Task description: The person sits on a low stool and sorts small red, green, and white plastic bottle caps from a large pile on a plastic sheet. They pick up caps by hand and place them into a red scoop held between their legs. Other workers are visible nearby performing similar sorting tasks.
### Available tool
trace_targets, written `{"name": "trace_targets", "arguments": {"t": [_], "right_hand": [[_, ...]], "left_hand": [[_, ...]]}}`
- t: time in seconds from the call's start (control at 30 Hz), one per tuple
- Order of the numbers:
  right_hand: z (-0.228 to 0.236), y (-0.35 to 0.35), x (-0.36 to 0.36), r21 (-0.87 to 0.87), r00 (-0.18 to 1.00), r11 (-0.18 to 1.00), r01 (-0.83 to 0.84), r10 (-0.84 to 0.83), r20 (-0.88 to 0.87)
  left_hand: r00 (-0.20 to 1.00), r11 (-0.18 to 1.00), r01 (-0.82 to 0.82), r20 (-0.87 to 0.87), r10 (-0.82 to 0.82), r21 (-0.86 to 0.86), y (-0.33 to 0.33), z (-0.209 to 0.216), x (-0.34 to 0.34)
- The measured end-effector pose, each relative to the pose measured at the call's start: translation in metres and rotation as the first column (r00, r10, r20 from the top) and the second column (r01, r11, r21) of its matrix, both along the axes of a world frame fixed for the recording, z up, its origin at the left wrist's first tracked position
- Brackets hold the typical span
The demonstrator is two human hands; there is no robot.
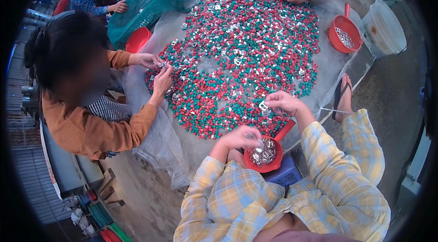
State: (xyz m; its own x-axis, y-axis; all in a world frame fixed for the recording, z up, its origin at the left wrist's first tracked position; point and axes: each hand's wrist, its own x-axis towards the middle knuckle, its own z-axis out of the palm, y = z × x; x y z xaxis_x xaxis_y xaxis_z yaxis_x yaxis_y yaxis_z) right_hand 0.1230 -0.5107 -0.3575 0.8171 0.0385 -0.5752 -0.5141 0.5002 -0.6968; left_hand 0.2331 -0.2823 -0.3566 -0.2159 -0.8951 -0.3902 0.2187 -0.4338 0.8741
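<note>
A wide heap of small red and green pebble-like pieces (255, 50), with pale metal buckles strewn through it, lies ahead of me on a translucent sheet. At the heap's near right edge, my right hand (284, 104) pinches a silvery metal buckle (263, 105) between thumb and fingers. My left hand (241, 137) is over a red long-handled dipper (277, 164) that holds many metal buckles (264, 153). Its fingers are curled together and slightly blurred, with a shiny piece at or just under the tips; I cannot make out whether it is gripped.
A blue plastic stool or crate (285, 176) is under the dipper. Another red dipper (345, 36) with buckles and a white bucket (383, 27) stand at the right. Left, a co-worker in an orange-brown top (91, 125) handles pieces. Other people work at the far side, one by a green net (141, 9).
</note>
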Motion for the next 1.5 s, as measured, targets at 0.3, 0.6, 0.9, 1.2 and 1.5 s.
{"name": "trace_targets", "arguments": {"t": [0.3,0.6,0.9,1.2,1.5], "right_hand": [[0.016,0.048,-0.008,-0.043,0.976,0.975,0.217,-0.216,0.022],[0.033,0.094,0.01,-0.01,0.894,0.894,0.448,-0.447,0.033],[0.032,0.082,0.001,-0.438,0.982,0.885,-0.157,0.188,0.029],[0.023,0.083,-0.025,-0.533,0.631,0.445,-0.72,0.74,-0.234],[-0.062,-0.024,-0.048,-0.877,0.79,0.449,-0.174,-0.468,-0.396]], "left_hand": [[0.787,0.842,-0.521,0.303,0.538,-0.14,-0.016,0.022,-0.019],[0.359,0.399,-0.851,0.175,0.917,-0.342,-0.005,0.037,-0.014],[0.672,0.969,-0.248,0.721,0.168,0.006,0.021,0.038,-0.004],[0.773,0.982,-0.11,0.634,-0.011,0.151,0.024,0.021,-0.015],[0.294,0.926,0.269,0.938,0.183,-0.265,-0.014,-0.028,-0.014]]}}
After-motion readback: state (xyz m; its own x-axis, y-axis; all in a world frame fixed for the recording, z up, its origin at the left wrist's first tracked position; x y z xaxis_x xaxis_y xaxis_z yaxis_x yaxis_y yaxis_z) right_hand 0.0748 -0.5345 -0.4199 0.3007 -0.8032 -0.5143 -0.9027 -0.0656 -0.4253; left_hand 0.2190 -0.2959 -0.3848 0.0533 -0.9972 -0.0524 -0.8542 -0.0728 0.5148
